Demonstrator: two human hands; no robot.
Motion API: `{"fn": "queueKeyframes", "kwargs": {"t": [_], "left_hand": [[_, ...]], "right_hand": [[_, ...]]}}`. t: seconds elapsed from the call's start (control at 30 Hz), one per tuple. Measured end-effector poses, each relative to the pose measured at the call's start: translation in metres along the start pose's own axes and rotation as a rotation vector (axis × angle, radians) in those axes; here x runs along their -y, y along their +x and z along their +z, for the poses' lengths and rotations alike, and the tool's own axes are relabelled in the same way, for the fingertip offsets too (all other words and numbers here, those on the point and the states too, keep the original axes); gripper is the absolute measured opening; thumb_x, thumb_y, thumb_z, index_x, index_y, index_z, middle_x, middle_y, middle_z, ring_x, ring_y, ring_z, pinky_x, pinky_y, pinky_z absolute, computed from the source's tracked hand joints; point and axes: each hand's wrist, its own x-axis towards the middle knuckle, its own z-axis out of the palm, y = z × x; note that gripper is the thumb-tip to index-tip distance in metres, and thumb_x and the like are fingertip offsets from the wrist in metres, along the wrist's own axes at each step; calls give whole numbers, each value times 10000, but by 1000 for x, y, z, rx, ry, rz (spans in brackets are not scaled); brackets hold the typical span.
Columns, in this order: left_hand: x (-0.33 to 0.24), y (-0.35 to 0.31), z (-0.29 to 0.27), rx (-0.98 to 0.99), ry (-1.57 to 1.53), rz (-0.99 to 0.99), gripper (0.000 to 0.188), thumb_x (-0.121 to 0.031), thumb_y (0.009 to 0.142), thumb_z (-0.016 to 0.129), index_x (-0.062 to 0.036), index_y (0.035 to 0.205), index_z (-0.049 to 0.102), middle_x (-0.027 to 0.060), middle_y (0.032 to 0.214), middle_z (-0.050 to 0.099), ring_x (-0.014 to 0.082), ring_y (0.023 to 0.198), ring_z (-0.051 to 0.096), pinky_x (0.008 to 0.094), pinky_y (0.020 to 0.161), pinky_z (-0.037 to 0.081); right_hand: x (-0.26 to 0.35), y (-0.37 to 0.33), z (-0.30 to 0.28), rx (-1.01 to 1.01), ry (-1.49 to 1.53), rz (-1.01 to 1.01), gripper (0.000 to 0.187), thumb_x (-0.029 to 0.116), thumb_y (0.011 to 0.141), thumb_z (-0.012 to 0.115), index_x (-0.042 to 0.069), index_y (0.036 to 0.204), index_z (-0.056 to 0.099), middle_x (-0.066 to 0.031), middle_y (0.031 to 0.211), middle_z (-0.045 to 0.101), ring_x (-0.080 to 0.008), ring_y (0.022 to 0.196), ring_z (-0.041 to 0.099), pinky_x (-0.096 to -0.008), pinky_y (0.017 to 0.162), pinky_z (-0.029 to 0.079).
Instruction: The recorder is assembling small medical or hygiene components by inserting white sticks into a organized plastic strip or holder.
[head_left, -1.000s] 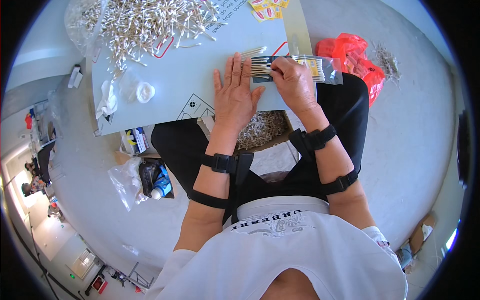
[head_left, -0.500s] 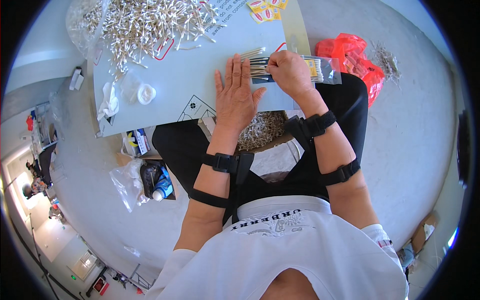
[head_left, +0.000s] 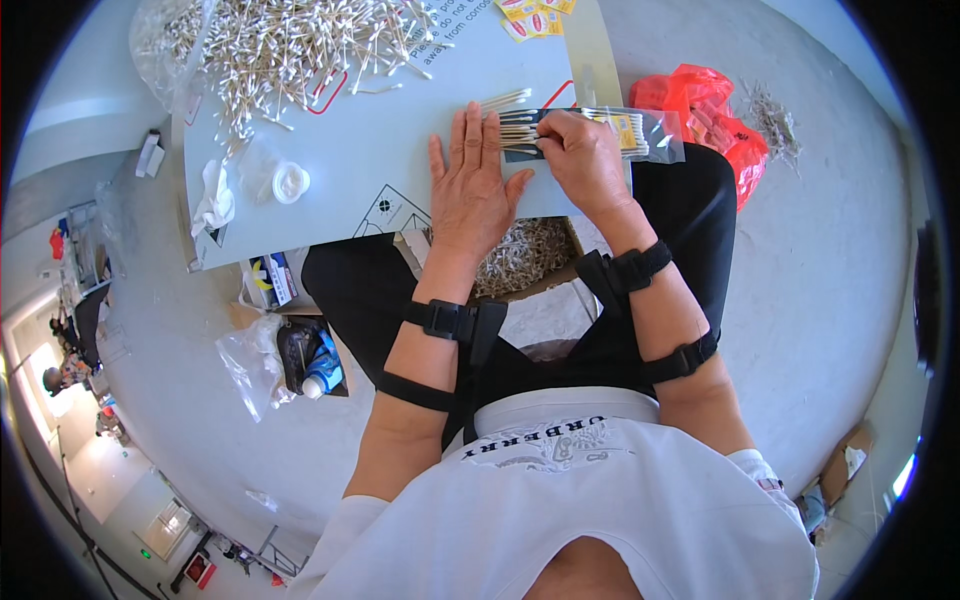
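Observation:
My left hand (head_left: pixel 474 178) lies flat on the table, fingers stretched out, its fingertips beside the ends of a row of cotton swabs (head_left: pixel 517 133). Over that row my right hand (head_left: pixel 585 160) is closed, thumb and fingers pinched at the swabs; exactly how many it grips is hidden. The swabs lie side by side over a dark strip, and their white tips show again on the far side of my right hand. A clear plastic bag (head_left: pixel 664 137) with a yellow label (head_left: pixel 625 130) reaches past them to the right. A few loose swabs (head_left: pixel 506 99) rest just beyond.
A large heap of cotton swabs (head_left: pixel 290 50) covers the far left of the table, beside a clear bag. Nearer are a small white round container (head_left: pixel 291 183) and a crumpled tissue (head_left: pixel 214 200). Yellow labels (head_left: pixel 535 18) lie far right. A red bag (head_left: pixel 700 120) is beyond the table's right edge.
My right hand has shifted slightly down along the swabs, and its fingers have turned inward. More swabs show above it. My left hand stays flat in place.

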Motion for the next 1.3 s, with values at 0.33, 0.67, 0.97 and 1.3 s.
{"fn": "queueKeyframes", "kwargs": {"t": [0.33, 0.67, 0.97, 1.3], "left_hand": [[1, 0, 1, -1, 4, -6, 791, -463, 915, 560, -54, 1516, 249, 133, 1591, 217, 289, 1474, 196, 520, 1180, 112], [0, 0, 2, 2, 16, -13, 788, -472, 916, 558, -51, 1511, 261, 132, 1589, 223, 287, 1473, 199, 514, 1180, 116], [1, 0, 0, -13, -25, -13, 806, -446, 900, 589, -22, 1504, 264, 164, 1579, 233, 309, 1466, 212, 506, 1179, 122], [1, 0, 2, -10, -4, -8, 814, -435, 896, 595, -26, 1510, 252, 170, 1580, 223, 318, 1466, 204, 506, 1179, 125]], "right_hand": [[-2, 5, 2, 11, -106, -93, 73, 39, 785, 663, 28, 851, 633, -129, 791, 641, -326, 756, 644, -403, 667, 510], [-2, 5, 8, -4, -93, 24, 68, 82, 794, 662, 29, 798, 621, -145, 758, 641, -332, 750, 640, -423, 652, 495], [-3, 3, 1, 35, -58, -45, 85, 78, 815, 656, 19, 805, 595, -142, 790, 636, -359, 761, 632, -429, 657, 498], [3, 16, 4, 121, -143, 203, 130, 133, 812, 562, 71, 771, 669, -175, 769, 669, -384, 763, 652, -493, 725, 493]]}}
